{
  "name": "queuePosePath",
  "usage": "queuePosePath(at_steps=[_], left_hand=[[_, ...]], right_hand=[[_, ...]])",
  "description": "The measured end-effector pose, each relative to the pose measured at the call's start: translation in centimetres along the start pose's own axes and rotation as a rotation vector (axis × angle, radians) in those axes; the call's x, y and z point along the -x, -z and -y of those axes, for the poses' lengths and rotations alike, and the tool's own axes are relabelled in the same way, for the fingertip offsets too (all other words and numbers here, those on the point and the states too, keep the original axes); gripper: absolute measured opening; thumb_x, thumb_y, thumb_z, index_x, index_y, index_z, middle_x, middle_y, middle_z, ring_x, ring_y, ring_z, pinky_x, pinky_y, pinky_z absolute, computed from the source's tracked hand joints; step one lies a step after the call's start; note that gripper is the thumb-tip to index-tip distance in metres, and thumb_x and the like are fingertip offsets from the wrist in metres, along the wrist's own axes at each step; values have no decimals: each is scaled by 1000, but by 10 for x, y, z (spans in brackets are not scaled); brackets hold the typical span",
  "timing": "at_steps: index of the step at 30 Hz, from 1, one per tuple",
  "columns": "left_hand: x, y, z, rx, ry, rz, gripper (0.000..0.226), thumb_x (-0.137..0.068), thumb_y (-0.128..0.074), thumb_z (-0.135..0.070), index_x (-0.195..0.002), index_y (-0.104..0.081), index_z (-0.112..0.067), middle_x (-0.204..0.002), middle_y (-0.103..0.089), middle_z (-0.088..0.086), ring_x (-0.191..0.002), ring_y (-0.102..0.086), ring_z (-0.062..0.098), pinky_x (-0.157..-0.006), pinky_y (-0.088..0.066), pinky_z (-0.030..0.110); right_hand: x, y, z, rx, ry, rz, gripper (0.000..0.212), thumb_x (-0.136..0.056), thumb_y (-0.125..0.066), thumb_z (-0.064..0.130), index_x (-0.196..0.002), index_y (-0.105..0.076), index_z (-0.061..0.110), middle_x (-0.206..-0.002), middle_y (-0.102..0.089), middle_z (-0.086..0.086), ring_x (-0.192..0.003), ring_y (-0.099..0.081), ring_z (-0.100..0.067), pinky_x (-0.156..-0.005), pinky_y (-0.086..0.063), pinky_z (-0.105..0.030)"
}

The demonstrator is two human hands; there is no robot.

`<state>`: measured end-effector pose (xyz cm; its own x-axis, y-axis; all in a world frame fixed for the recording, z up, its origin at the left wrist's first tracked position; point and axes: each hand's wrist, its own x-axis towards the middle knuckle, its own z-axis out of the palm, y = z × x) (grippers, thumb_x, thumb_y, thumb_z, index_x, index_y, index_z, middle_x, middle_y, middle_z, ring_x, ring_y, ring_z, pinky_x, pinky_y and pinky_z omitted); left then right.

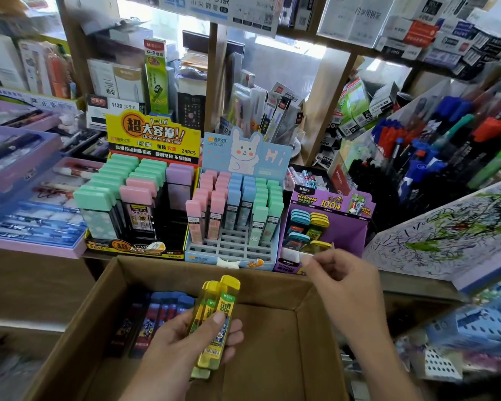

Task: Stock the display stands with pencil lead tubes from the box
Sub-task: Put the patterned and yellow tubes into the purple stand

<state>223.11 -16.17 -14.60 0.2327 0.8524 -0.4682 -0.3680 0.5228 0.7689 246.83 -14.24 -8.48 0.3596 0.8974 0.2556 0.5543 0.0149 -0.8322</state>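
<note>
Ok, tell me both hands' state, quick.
Left hand: grips yellow lead tubes above the box.
Right hand: curled at the purple stand; holding anything, cannot tell.

I hold yellow tubes (214,316) in my left hand (182,342); blue tubes (171,303) lie in my brown box (272,287); the stand (349,234) is purple.

Yellow stand (154,131) reads "24PCS"; purple stand (350,233) "ULTRAMAN".

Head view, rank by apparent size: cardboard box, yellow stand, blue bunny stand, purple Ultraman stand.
1. cardboard box, though it is nearest the camera, which inflates it
2-3. yellow stand and blue bunny stand: too alike to rank
4. purple Ultraman stand
</note>
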Motion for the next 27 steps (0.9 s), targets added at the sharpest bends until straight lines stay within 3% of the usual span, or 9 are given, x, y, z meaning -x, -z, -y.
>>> queuePosePath(at_steps=[3, 7, 10, 19, 22, 25, 27], left_hand=[[1, -1, -1, 9, 9, -10, 40, -73, -78, -18, -109, -72, -4, -99, -77, 23, -91, -77, 35, -62, -64, 37], [2, -1, -2, 2, 4, -22, 24, -69, -80, -17, -92, -81, -8, -97, -77, 23, -87, -77, 34, -62, -63, 39], [3, -2, -2, 0, -4, -17, 22, -66, -80, -19, -87, -82, -13, -97, -76, 25, -85, -77, 35, -65, -63, 41], [7, -7, -4, 7, 16, -40, 21, -66, -80, -25, -83, -83, -13, -95, -79, 18, -83, -78, 33, -61, -63, 41], [11, -13, -8, 61, 29, -84, 16, -69, -78, -22, -70, -79, -7, -77, -78, 19, -65, -77, 31, -48, -60, 42], [12, -14, -11, 15, -12, -140, 22, -74, -76, -24, -54, -78, -15, -56, -73, 9, -46, -71, 20, -36, -54, 32], [10, -12, -9, 25, -22, -120, 19, -77, -75, -25, -69, -81, -10, -73, -77, 18, -59, -76, 28, -46, -60, 37]], right_hand=[[19, -18, 7, -68, -128, 201, 12, -88, -77, 33, -77, -78, 27, -72, -75, 6, -66, -69, -7, -63, -56, -25], [37, -39, 11, -186, -295, 516, 9, -90, -74, 36, -88, -80, 29, -80, -77, 3, -62, -62, -2, -57, -48, -16], [44, -48, 11, -301, -335, 617, 13, -91, -75, 31, -92, -81, 20, -77, -75, 4, -65, -61, -4, -58, -46, -15], [46, -54, 11, -401, -330, 641, 12, -83, -83, 29, -77, -78, 21, -71, -70, 3, -65, -59, -7, -57, -46, -20], [46, -52, 6, -411, -351, 611, 16, -83, -84, 28, -82, -78, 13, -75, -71, -9, -65, -60, -15, -56, -48, -24], [43, -45, 0, -466, -358, 580, 13, -84, -83, 23, -79, -77, 12, -73, -72, -12, -64, -65, -19, -55, -51, -27], [40, -36, -4, -487, -331, 520, 11, -84, -82, 22, -79, -77, 13, -72, -72, -11, -64, -66, -19, -56, -53, -27]])
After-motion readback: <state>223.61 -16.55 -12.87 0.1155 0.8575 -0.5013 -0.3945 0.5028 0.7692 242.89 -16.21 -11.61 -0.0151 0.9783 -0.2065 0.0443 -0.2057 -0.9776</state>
